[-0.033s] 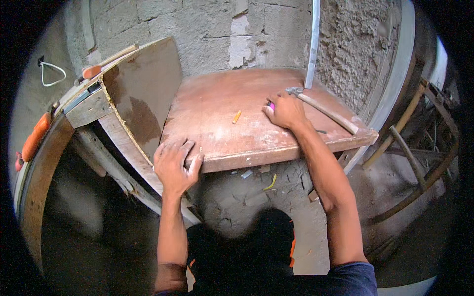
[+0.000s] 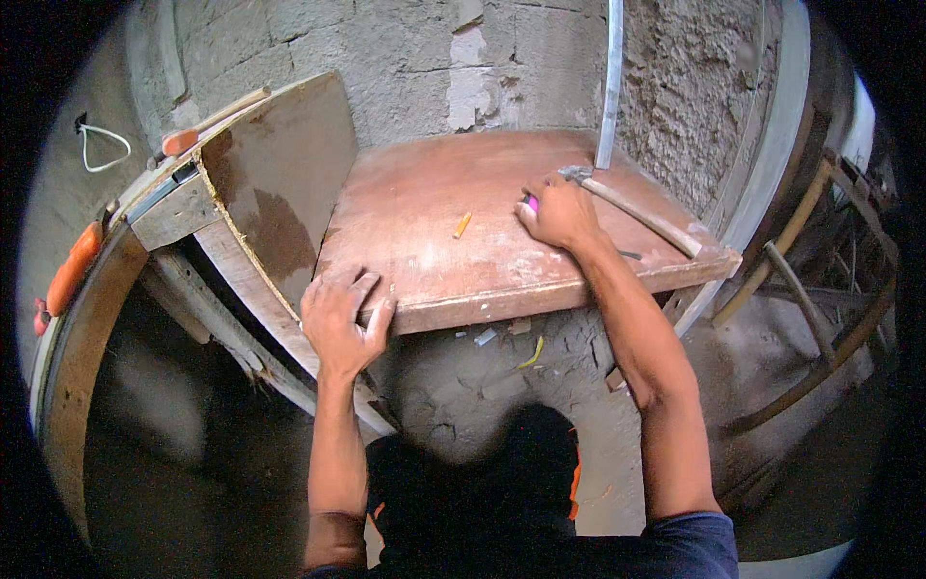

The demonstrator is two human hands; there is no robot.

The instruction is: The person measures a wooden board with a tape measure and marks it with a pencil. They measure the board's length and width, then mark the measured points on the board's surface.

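Observation:
A reddish-brown wooden board lies flat like a tabletop in front of me. On its near left corner rests my left hand, open, fingers over the top and thumb apart at the edge. Farther right, my right hand is closed on a small pink object, mostly hidden by the fingers. A claw hammer lies beside that hand, its head near the knuckles and handle slanting toward the near right corner. Left of the hand lies a short yellow-orange stick. The tip of a thin dark piece shows past my right forearm.
An upright panel borders the board's left side. Orange-handled tools lie along the curved wooden rim at far left. A metal bar stands by the rough wall. Wooden framing stands at right; a yellow strip lies on the floor.

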